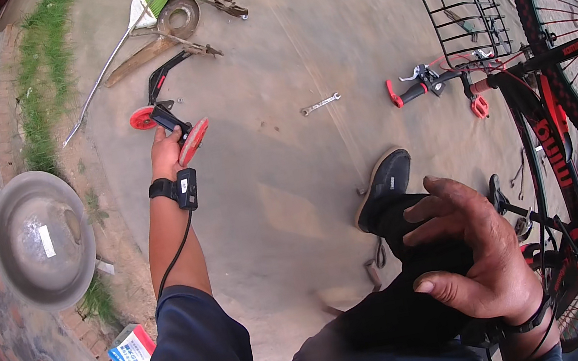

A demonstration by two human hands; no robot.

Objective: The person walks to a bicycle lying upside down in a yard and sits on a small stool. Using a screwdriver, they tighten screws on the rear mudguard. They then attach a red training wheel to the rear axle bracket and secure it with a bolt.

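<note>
Far out to the left, my left hand [165, 155] closes on a black-armed training wheel [192, 142] with a red rim. Beside it on the concrete is a second training wheel [141, 119], red, near a black angled bracket [165, 77]; which parts join is unclear. My right hand [480, 248] is raised above my leg with fingers apart and nothing in it. To its right a black and red bicycle [548, 137] appears upturned, its handlebar grip [412, 92] and saddle [496, 193] low toward the ground.
A wrench [320, 104] lies mid-floor, with a hammer-like tool [373, 273] by my shoe [388, 179]. A metal basin [43, 241] stands by the brick wall at left. A green broom [152, 1] and rusty parts [179, 17] lie far left. A black wire basket [465, 21] is near the handlebar.
</note>
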